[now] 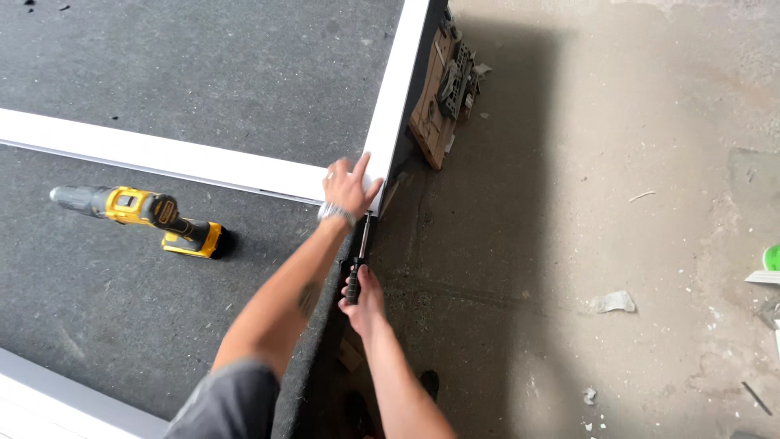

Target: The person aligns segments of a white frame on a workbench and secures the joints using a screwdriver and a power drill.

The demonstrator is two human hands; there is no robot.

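Evidently braced white frame (390, 97) corner with left hand (348, 187), fingers spread flat — right hand (363, 297) clamped on screwdriver (358, 260), tip at joint.

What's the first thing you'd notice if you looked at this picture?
Probably the yellow-and-black cordless drill lying on the dark grey mat at left. Next, the left hand pressed on the corner of a white frame, while the right hand holds a black-handled screwdriver just below it.

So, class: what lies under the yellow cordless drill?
The cordless drill lies on its side on the dark grey felt-covered worktable, apart from the white frame. Whatever is beneath the felt is covered.
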